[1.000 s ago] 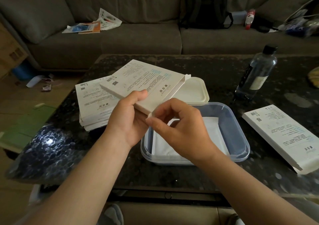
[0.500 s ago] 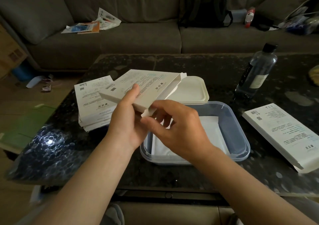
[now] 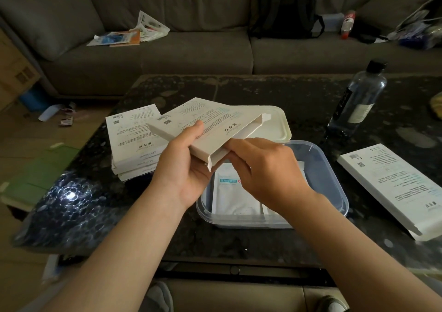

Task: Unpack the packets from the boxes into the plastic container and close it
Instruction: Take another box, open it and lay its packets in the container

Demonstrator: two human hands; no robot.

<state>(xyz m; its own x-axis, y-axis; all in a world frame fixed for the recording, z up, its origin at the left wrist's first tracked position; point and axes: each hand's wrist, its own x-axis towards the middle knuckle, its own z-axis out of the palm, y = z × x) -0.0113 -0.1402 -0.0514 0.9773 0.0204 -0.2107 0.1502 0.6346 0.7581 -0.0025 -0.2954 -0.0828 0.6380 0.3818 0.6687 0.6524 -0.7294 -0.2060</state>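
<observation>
The step in hand is emptying one box [image 3: 210, 130] over the plastic container [image 3: 334, 175]. The left hand [image 3: 184, 168] grips the box from below with its thumb on the printed face, and holds it tilted above the container's near-left corner, with the open near end pointing down. The right hand [image 3: 270, 175] reaches into that open end. Its fingers [image 3: 235, 144] slip under the top panel and their tips are hidden, so I cannot tell whether they already pinch a packet or only feel for one.

White packets [image 3: 234, 197] already lie flat in the container. Its lid [image 3: 275, 130] rests on the tabletop [image 3: 299, 101] just behind. The stack of boxes [image 3: 134, 139] on the left waits its turn, and a lone box [image 3: 392, 185] lies to the right.

The next move probably calls for drawing the packets out of the mouth and lowering them onto those already in the container, while the left hand keeps the box steady.

A second ago the right hand was pinching the end flap. Now the flap is open, the box tips lower and the fingers have moved to the mouth.
</observation>
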